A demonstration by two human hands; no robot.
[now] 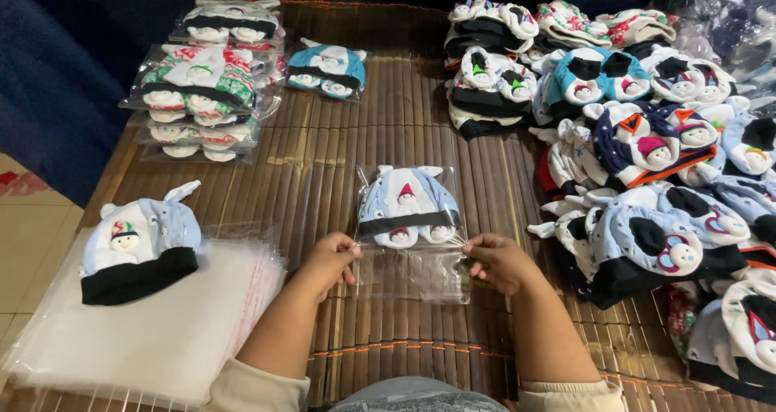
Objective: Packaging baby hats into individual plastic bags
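Note:
A clear plastic bag [411, 271] lies on the bamboo mat [404, 137] in front of me. Inside it is a light blue baby hat set with small snowman figures [406, 206]. My left hand [330, 262] pinches the bag's left edge just below the hat. My right hand [499, 260] pinches the right edge at the same height. The bag's empty open end lies flat between my hands and my body.
A stack of empty clear bags [162, 331] lies at the lower left with a loose blue and black hat [139, 250] on it. Bagged hat sets [202, 97] are stacked at the upper left, one more [327, 69] beside them. Several unbagged hats [638, 153] are heaped on the right.

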